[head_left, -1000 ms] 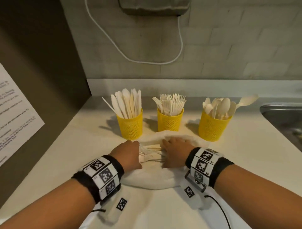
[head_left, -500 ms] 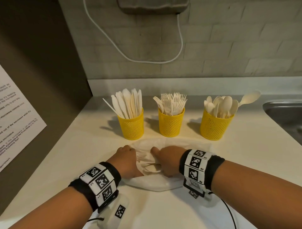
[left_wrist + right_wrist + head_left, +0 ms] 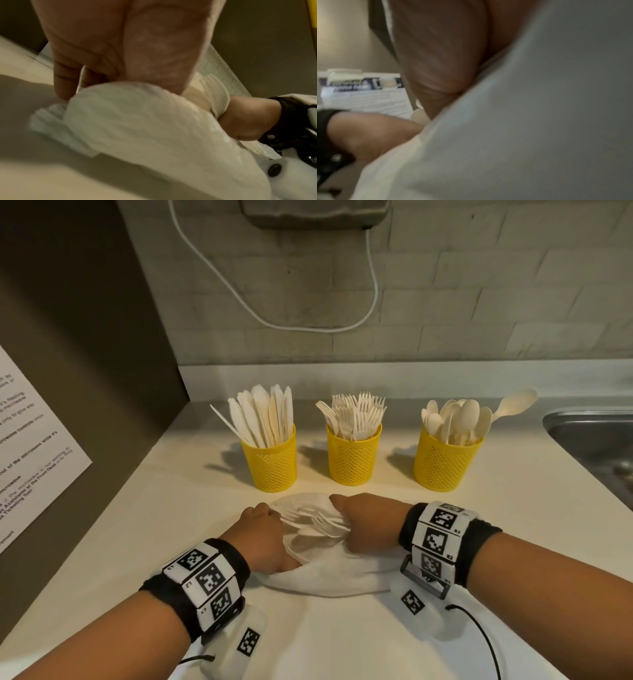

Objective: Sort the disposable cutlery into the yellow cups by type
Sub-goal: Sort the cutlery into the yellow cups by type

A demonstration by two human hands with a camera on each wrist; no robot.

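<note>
Pale countertop (image 3: 513,542) at lower centre carries a white plate (image 3: 325,577), bent upward between left hand (image 3: 263,539) and right hand (image 3: 370,525), both grasping its edges; loose forks (image 3: 325,523) lie between them.

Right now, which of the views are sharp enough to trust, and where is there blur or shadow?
Head view: sharp and evenly lit, the yellow cups casting soft shadows to the left, straight edges bowed by the wide lens. Left wrist view: dim and soft, the left hand and white bag smeared. Right wrist view: heavily blurred, mostly bag; unreliable for detail.
</note>
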